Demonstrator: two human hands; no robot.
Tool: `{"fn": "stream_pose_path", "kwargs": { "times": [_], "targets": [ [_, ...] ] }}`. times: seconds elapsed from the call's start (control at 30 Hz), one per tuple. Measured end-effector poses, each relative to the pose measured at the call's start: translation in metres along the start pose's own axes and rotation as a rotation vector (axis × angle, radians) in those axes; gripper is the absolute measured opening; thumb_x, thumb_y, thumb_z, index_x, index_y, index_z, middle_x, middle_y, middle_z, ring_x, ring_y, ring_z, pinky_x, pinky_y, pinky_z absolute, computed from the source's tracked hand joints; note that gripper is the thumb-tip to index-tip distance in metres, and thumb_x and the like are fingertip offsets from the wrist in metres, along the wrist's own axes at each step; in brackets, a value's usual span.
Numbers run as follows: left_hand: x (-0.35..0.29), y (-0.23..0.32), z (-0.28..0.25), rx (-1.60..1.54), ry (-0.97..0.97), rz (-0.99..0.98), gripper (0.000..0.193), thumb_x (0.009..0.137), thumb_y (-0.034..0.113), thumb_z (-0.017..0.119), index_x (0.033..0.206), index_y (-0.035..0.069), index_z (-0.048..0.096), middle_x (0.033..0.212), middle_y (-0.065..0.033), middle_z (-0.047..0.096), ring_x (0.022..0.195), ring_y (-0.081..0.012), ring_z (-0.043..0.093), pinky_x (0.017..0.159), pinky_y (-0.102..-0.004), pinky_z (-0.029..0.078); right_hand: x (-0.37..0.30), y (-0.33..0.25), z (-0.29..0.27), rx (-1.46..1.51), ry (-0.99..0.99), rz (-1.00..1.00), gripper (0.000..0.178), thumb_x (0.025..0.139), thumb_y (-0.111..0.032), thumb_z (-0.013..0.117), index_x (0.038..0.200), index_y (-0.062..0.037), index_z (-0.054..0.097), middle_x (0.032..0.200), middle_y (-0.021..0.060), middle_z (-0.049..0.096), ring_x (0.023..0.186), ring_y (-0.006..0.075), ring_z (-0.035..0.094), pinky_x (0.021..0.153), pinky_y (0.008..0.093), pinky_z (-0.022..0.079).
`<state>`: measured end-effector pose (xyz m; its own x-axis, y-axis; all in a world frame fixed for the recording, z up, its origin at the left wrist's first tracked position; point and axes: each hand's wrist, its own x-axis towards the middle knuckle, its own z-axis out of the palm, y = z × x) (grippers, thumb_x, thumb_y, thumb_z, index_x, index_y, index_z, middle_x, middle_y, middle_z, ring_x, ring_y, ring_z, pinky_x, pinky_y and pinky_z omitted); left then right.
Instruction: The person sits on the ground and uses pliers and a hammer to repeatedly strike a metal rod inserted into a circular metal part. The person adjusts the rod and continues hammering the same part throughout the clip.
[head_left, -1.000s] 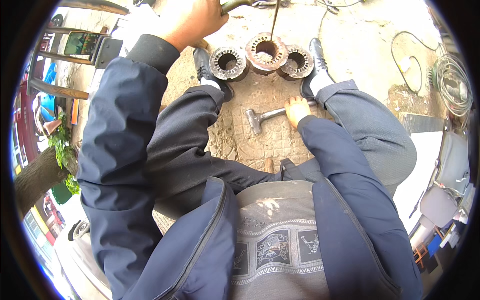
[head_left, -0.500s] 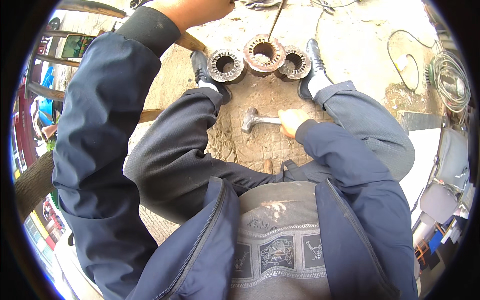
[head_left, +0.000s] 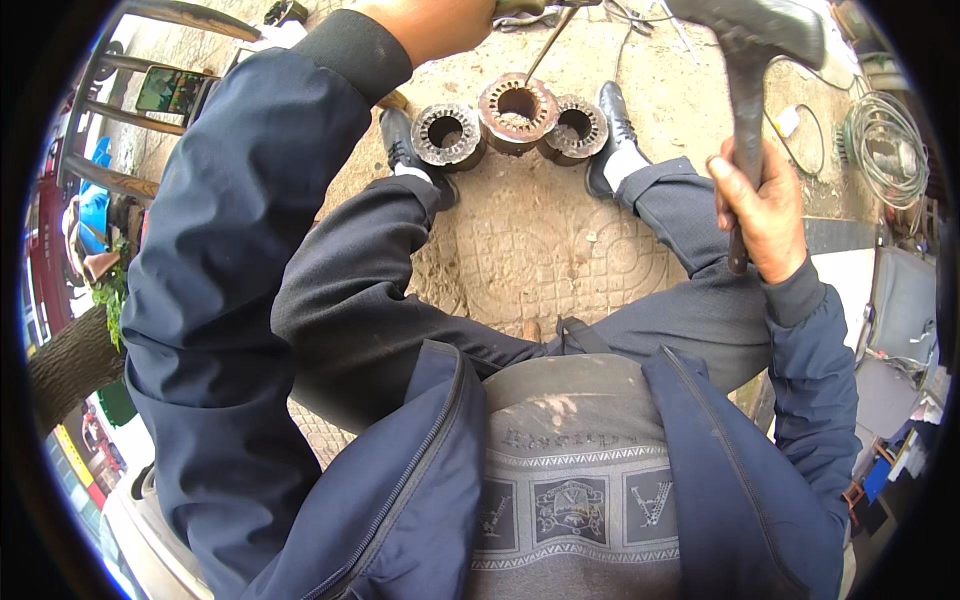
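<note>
My right hand (head_left: 765,205) is closed around the dark handle of a hammer (head_left: 748,95), raised at the right above my knee, its large metal head at the top. At the upper edge my left hand (head_left: 435,25), partly cut off, is closed on a dark greenish tool (head_left: 525,8), whose kind I cannot make out. Close to that tool, a thin metal rod (head_left: 550,48) slants down to the middle slotted metal ring (head_left: 517,138), a motor stator core. Two similar greyish stator cores, a left one (head_left: 448,153) and a right one (head_left: 573,152), stand against it between my shoes.
A wooden chair frame (head_left: 125,120) with a phone (head_left: 168,92) on it stands at the left. Coiled wire (head_left: 885,150) lies at the right, near a grey padded seat (head_left: 895,330). A tree trunk (head_left: 75,370) shows at the lower left.
My right hand has lifted the hammer from low between my legs, up and to the right. My left hand has shifted slightly right. The rod now slants more.
</note>
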<state>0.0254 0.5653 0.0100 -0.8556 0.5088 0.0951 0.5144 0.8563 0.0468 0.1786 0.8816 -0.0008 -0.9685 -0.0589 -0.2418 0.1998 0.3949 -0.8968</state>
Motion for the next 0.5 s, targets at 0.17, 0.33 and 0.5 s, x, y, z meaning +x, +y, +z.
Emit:
{"fn": "stream_pose_path", "kwargs": {
  "times": [0.17,0.33,0.5],
  "targets": [
    [0.008,0.009,0.004,0.249,0.042,0.105,0.017,0.090,0.019,0.066,0.085,0.003,0.073,0.073,-0.0158,0.071,0.064,-0.0305,0.072,0.056,-0.0429,0.055,0.025,-0.034,-0.023,0.109,0.127,-0.267,0.037,0.107,-0.040,0.061,0.108,-0.0029,0.059,0.071,-0.0021,0.051,0.050,0.0050,0.047,0.043,0.0220,0.039],
    [0.006,0.002,0.001,0.152,-0.097,0.117,0.013,0.083,0.013,0.066,0.085,0.001,0.072,0.070,-0.0180,0.070,0.063,-0.0329,0.071,0.055,-0.0438,0.055,0.053,-0.032,-0.017,0.056,0.057,-0.166,0.048,0.108,-0.052,0.055,0.102,-0.0040,0.057,0.066,-0.0036,0.045,0.046,0.0044,0.042,0.040,0.0228,0.037],
    [-0.002,-0.001,0.006,0.391,0.063,0.116,0.025,0.088,0.023,0.064,0.097,0.000,0.071,0.080,-0.0172,0.070,0.072,-0.0309,0.068,0.069,-0.0441,0.055,0.070,-0.026,-0.014,-0.087,-0.159,0.150,0.045,0.105,-0.053,0.056,0.102,-0.0085,0.057,0.067,-0.0057,0.043,0.046,0.0028,0.041,0.038,0.0214,0.036]
  ]
}}
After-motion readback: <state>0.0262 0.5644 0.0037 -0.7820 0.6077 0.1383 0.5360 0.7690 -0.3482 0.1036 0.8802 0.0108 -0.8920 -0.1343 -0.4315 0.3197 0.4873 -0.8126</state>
